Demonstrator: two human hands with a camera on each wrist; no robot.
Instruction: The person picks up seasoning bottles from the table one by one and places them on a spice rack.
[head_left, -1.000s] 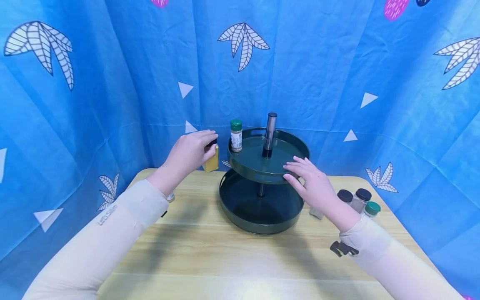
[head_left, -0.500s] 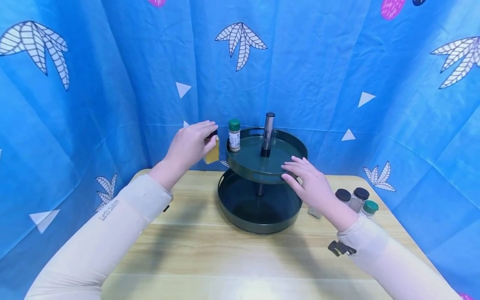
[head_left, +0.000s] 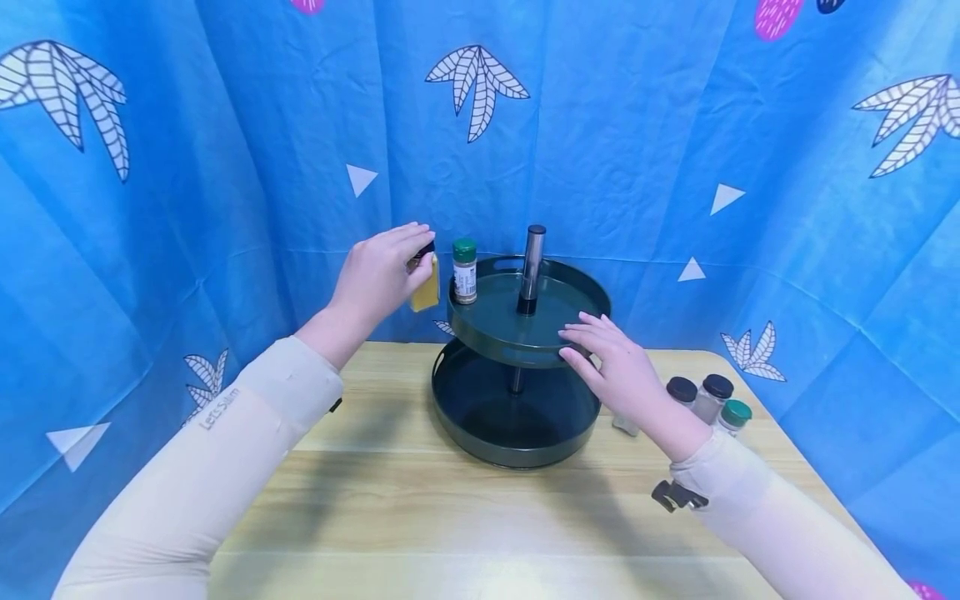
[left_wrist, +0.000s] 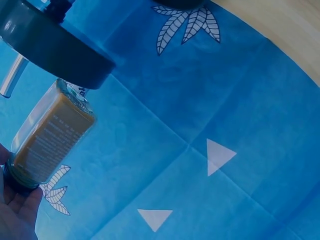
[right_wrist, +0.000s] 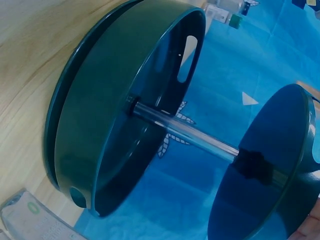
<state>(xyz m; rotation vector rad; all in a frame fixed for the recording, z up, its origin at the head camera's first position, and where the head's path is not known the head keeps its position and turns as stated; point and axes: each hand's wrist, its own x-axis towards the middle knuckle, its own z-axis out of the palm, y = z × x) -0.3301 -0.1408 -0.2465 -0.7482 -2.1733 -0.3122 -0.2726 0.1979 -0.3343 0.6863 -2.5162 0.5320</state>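
— Toward the table's [head_left: 480, 525] back edge?
— See a two-tier green tray stand [head_left: 517, 353], with the right hand [head_left: 611, 362] at its upper front-right edge, fingers relaxed.
— Just off the upper left edge?
— See the left hand [head_left: 377, 275] pinching a yellow spice jar [head_left: 426, 292] by its black cap [head_left: 426, 249].

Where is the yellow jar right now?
In the head view, the yellow jar hangs from the left hand, just left of the green-capped jar on the upper tray.

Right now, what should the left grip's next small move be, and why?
Probably ease the yellow jar rightward over the upper tray: the left grip holds it aloft by its dark cap, left of that tray, and bare tray shows beside the green-capped jar.
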